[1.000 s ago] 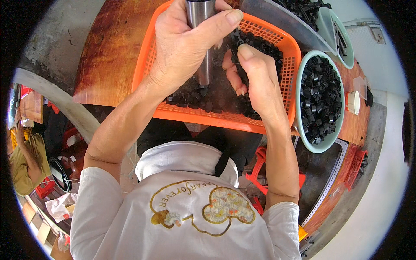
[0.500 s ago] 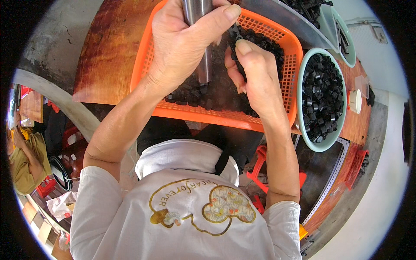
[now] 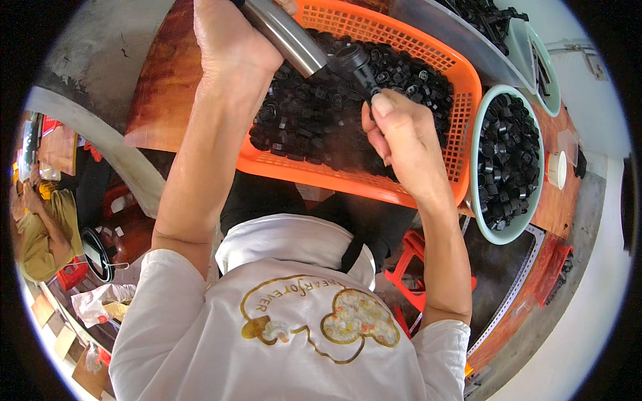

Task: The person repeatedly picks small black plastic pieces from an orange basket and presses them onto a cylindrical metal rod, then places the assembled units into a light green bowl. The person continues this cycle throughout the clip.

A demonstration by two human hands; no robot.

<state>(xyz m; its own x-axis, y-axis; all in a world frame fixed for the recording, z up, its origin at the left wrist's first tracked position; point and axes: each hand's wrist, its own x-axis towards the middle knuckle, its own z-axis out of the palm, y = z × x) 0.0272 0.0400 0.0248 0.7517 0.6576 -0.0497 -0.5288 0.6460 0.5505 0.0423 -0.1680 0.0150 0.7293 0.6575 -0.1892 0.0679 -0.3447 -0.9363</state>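
At the bench (image 3: pixel 160 110), an orange perforated basket (image 3: pixel 334 180) is set; above it, a metal cylinder (image 3: pixel 284 37) is gripped by the left hand (image 3: pixel 231 40) and a round-headed black piece (image 3: pixel 349 60) is pinched by the right hand (image 3: pixel 404 123).

The basket (image 3: pixel 374 186) is bright orange, its walls patterned with a grid of small square holes. The parts (image 3: pixel 294 117) in it are black with scattered glossy glints — and the tool (image 3: pixel 351 60) above them is black too. The tube (image 3: pixel 287 40) is silvery grey, streaked with paler shine. The tub (image 3: pixel 501 236) is pale mint green, the caps (image 3: pixel 505 160) in it black. Reddish brown with darker streaks colours the table (image 3: pixel 164 100). The shirt (image 3: pixel 267 367) is white with gold lines and lettering, its patch (image 3: pixel 361 321) cream — flecked orange and yellow. The stool (image 3: pixel 408 262) is red.
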